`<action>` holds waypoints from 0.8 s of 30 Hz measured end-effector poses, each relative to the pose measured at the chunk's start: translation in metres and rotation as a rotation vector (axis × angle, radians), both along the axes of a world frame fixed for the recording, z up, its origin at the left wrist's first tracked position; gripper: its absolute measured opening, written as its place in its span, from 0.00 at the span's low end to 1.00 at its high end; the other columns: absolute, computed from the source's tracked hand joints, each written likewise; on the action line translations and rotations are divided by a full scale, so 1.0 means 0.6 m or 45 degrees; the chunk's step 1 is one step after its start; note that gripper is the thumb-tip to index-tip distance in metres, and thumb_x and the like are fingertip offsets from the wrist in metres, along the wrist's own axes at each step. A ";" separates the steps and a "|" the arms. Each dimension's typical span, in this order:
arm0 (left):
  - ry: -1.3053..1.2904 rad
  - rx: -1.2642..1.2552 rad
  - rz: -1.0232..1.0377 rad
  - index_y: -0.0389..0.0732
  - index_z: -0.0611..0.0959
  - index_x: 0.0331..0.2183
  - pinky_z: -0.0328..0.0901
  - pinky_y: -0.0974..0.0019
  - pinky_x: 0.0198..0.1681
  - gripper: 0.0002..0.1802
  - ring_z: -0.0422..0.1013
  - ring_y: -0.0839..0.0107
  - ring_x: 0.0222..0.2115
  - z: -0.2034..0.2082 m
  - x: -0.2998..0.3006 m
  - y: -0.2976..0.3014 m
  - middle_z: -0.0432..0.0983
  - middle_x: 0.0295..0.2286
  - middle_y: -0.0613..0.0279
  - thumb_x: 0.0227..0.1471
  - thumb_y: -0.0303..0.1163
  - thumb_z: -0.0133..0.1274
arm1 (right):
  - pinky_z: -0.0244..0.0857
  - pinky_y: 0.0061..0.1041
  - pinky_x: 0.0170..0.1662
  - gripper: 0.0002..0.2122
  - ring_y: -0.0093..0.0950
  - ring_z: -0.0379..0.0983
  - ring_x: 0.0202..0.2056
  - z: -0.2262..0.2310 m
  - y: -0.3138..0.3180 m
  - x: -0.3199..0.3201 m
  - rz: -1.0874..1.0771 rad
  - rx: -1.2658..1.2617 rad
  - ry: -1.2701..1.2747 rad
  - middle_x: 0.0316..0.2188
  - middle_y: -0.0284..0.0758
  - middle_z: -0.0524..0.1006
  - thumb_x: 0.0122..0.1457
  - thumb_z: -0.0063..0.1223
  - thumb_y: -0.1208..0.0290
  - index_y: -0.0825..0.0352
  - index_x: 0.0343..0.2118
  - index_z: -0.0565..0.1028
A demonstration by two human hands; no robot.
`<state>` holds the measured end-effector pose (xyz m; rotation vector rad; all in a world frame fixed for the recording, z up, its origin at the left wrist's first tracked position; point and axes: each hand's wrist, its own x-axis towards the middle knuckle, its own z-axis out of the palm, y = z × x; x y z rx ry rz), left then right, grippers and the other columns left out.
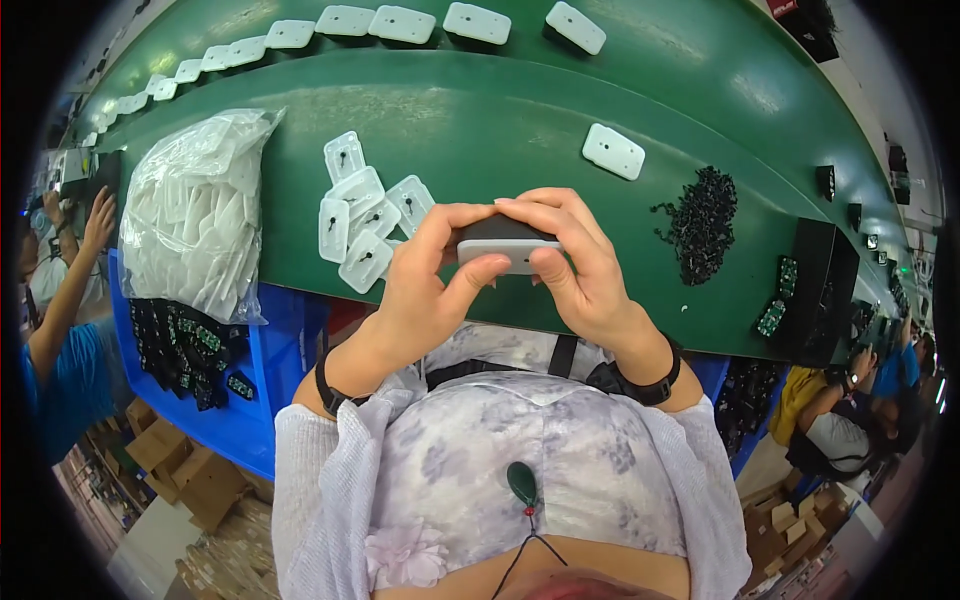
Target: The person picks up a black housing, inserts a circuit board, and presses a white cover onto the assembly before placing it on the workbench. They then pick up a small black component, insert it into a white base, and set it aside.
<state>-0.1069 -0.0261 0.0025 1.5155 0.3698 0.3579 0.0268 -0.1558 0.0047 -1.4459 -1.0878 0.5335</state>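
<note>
Between my two hands, above the near edge of the green table, is a small black case with a white cover. My left hand wraps its left end, and my right hand wraps its right end. Both thumbs press on the white face while the fingers curl over the black back. To the left of my hands lie several loose white covers, each with a small dark piece on it. A single white-topped case rests farther off to the right, near a heap of small black parts.
A clear bag of white covers lies at left, above a blue bin holding black parts and green circuit boards. White-topped cases line the far strip. A black box stands at right beside circuit boards. Other people work at both sides.
</note>
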 end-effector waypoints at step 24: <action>-0.008 -0.397 -0.035 0.34 0.70 0.47 0.70 0.70 0.34 0.21 0.74 0.69 0.33 -0.008 0.019 -0.008 0.74 0.36 0.56 0.56 0.34 0.54 | 0.68 0.24 0.40 0.16 0.30 0.71 0.43 -0.019 -0.019 0.013 0.016 0.057 -0.151 0.46 0.42 0.71 0.65 0.45 0.63 0.69 0.50 0.70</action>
